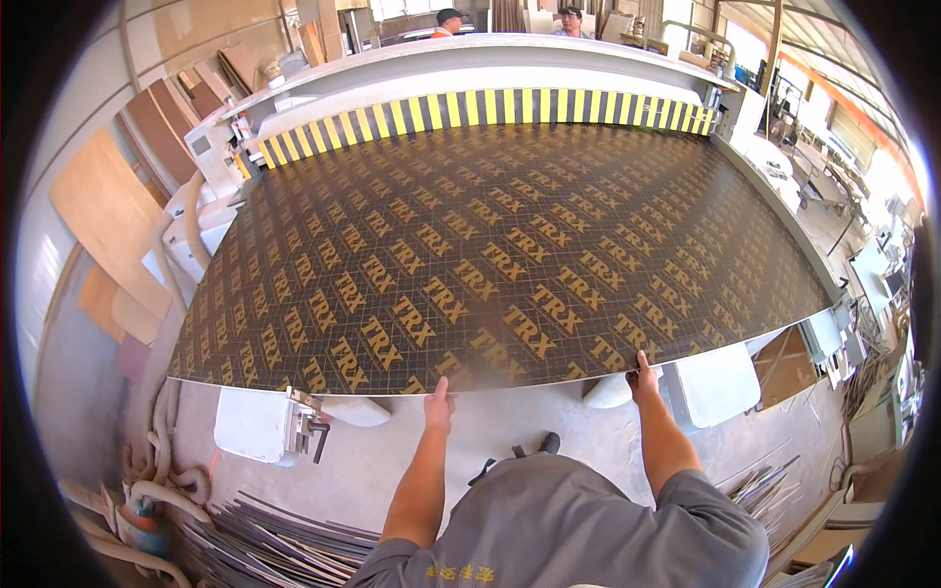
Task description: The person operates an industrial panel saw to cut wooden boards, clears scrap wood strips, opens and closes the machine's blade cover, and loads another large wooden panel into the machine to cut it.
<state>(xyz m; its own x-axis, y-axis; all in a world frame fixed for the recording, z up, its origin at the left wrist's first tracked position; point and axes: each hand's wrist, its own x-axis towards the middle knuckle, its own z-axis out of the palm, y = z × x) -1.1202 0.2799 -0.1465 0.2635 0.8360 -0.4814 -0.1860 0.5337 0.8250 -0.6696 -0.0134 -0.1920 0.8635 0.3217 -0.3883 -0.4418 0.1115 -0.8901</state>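
Observation:
A large dark panel (510,265), covered with a film of repeated gold lettering and thin grid lines, lies flat across a saw-like machine. My left hand (438,404) grips its near edge close to the middle, the thumb on top and the fingers hidden underneath. Farther right, my right hand (644,380) pinches the same edge in the same way. The panel's far edge meets a yellow-and-black striped guard (470,110) hanging under the machine's white beam (490,61).
White support tables (253,423) stick out below the near edge, one with a metal clamp (306,423). Dark strips (284,539) are heaped on the floor at lower left, beside hoses (162,451). Boards (108,216) lean at left. Two people (449,22) are beyond the beam.

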